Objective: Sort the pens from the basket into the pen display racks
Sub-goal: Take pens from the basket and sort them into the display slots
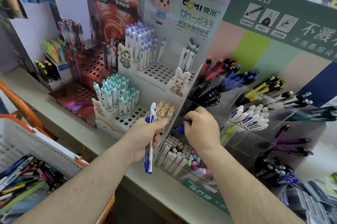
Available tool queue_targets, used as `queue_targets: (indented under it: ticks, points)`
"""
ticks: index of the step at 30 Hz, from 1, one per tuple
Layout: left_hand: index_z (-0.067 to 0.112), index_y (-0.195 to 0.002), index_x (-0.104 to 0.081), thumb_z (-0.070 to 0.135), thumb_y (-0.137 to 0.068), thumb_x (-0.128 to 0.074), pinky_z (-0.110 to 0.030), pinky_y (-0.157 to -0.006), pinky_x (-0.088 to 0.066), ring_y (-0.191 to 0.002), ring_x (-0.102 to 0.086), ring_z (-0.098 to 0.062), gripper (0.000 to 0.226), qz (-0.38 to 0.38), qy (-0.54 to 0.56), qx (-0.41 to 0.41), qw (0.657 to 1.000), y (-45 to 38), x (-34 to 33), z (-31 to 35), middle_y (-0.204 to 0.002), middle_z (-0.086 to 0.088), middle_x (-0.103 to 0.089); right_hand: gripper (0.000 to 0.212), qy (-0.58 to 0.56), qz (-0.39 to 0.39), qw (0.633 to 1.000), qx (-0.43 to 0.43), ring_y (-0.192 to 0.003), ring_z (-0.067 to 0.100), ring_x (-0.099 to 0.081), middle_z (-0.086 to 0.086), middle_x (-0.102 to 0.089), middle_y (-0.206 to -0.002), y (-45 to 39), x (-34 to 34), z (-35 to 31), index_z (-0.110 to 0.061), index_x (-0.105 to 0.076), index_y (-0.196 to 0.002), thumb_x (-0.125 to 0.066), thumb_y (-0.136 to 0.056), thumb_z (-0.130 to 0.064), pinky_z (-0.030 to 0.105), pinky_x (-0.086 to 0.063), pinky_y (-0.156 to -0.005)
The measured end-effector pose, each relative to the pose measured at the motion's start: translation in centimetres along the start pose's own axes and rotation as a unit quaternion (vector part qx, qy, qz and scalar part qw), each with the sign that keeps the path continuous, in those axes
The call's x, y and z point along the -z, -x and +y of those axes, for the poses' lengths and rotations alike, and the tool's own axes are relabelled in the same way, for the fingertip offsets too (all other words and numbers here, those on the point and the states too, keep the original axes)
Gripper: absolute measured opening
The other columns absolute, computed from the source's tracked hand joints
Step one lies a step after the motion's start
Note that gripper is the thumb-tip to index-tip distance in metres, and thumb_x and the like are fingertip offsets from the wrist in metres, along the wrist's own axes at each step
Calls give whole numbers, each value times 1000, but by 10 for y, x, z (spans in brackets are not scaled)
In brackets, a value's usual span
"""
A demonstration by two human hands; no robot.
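The left hand [149, 132] keeps a closed grip on a bundle of blue-and-white plastic pens [150, 143], held upright as stock. Right of that grip, the right hand [200, 129] pinches a blue pen [187, 121], lowering it into the clear acrylic rack compartment [184, 107], apparently matching colour.

The left hand [148, 133] grips a small bundle of white-and-blue pens [149, 152] upright, their tips hanging below the fist; the right hand [199, 127] reaches into a clear acrylic rack [255, 96], its curled fingers pinching a blue pen [187, 121] at a dark compartment; beside that compartment lie white pens with blue print [249, 117], and higher ones hold red, blue, black and yellow pens; left of the hands stands a white perforated display rack [156, 72] with teal-capped pens [116, 92] upright in its holes; a white basket [42, 141] of mixed pens sits at lower left; all racks rest on the desk [87, 131].
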State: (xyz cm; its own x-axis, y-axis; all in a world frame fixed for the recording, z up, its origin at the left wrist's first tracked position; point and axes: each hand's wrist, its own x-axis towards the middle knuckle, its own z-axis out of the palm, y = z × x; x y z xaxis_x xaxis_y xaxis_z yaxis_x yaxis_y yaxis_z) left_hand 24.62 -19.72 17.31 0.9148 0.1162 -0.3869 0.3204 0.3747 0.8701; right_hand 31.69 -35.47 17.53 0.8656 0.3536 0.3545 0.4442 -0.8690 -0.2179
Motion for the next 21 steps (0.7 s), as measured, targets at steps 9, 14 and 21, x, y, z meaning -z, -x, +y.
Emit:
queue_targets:
  ticks: [9,14,21]
  points:
    - [20,-101,-66,10,-86,-66,-26,-49,-37,-50,-44,-11,18,-46,-210,-38,976,5,-16,-7,-63,2,-58,18,-301,-140,931,-149,-73,3,-62,-10,-68,-78,14,40,-40,-26,-72,-85,-72,-85,-44,20,-49,-63]
    - [20,-89,-63,-1,-84,-66,-14,-43,-38,-41,-50,3,22,-86,-243,-71,964,12,-30,-1,-54,11,-62,18,-350,-158,906,-179,-65,8,-60,-4,-67,-70,25,39,-38,-21,-69,-74,-73,-87,-33,23,-52,-60]
    - [15,-76,-52,44,-79,-72,-22,-46,-38,-48,-46,-12,36,-157,-215,-5,964,12,-22,5,-68,-2,-56,14,-529,-2,781,-332,-56,12,-57,1,-63,-65,36,66,-7,-11,-68,-84,-69,-92,-22,27,-50,-60]
